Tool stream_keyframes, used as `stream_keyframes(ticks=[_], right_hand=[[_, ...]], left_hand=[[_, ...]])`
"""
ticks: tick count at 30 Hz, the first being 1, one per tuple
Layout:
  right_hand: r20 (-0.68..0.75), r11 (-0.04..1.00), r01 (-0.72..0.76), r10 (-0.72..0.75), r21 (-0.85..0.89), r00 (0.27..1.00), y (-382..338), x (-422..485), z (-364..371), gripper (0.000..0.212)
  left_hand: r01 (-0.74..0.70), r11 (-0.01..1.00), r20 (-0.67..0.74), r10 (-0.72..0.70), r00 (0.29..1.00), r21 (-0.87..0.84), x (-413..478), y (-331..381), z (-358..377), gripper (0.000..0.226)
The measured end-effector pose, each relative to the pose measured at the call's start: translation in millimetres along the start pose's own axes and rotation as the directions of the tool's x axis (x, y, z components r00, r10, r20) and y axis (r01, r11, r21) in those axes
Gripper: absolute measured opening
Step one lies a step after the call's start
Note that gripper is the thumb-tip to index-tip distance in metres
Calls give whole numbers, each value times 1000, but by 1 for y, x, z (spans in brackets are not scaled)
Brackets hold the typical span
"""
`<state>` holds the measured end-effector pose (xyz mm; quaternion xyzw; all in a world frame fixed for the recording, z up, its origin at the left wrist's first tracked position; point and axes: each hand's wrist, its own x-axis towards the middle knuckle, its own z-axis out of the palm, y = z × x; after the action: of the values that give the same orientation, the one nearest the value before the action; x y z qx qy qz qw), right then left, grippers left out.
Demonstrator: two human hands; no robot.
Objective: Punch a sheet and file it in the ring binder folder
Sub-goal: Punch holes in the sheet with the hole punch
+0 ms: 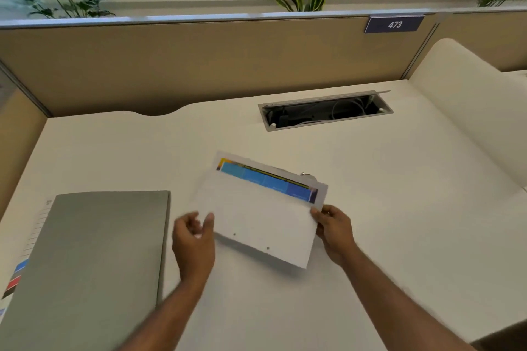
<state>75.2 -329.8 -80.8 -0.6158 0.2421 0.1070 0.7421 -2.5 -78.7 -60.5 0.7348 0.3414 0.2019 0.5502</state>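
The sheet (256, 222) was held just above the counter (399, 179) between both hands, its long axis running from about ten o'clock to four o'clock. Two punched holes showed along its near edge, facing the person. The right hand (335, 232) pinched the right-hand end, fingers closed on the paper; the left hand (194, 239) had its thumb at the left edge, its fingers loosely curled, grip uncertain through blur. The closed grey ring binder (99, 259) lay well apart at nine o'clock from the sheet, spine side toward it, long axis near twelve-to-six. The left hand was nearer, so opening the cover would probably fall to it.
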Motion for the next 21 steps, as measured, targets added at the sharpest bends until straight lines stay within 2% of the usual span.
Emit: stream_keyframes(ticks=[1, 3, 5, 7, 10, 13, 15, 18, 21], right_hand=[[-20, 998, -29, 30, 56, 999, 9, -7, 1, 5], [-38, 986, -73, 79, 150, 996, 25, -22, 5, 8], [-57, 971, -106, 121, 216, 991, 39, -36, 9, 14], [-77, 957, -132, 157, 258, 985, 52, -47, 14, 18], [-95, 951, -156, 187, 267, 978, 68, -60, 18, 18], [-72, 962, -154, 174, 226, 982, 74, -72, 16, 26], [-62, 977, -150, 161, 153, 985, 71, -74, 11, 30], [-112, 991, -127, 130, 30, 985, 61, -68, 0, 25], [-165, 971, -56, 18, -233, 986, 52, -54, -13, 27]], left_hand=[[160, 987, 62, -160, 985, 6, -10, -11, 1, 23], [369, 929, 215, -363, 907, 13, -25, -28, 5, 29], [508, 860, 327, -468, 821, -43, -35, -31, 10, 22], [577, 809, 371, -505, 779, -110, -38, -27, 16, 12], [552, 829, 346, -493, 798, -91, -34, -28, 20, 9], [466, 883, 316, -458, 831, 56, -24, -36, 18, 9], [414, 902, 316, -430, 846, 119, -20, -40, 16, 7], [343, 922, 307, -384, 871, 179, -16, -42, 15, 8], [273, 934, 294, -333, 896, 229, -15, -41, 17, 9]])
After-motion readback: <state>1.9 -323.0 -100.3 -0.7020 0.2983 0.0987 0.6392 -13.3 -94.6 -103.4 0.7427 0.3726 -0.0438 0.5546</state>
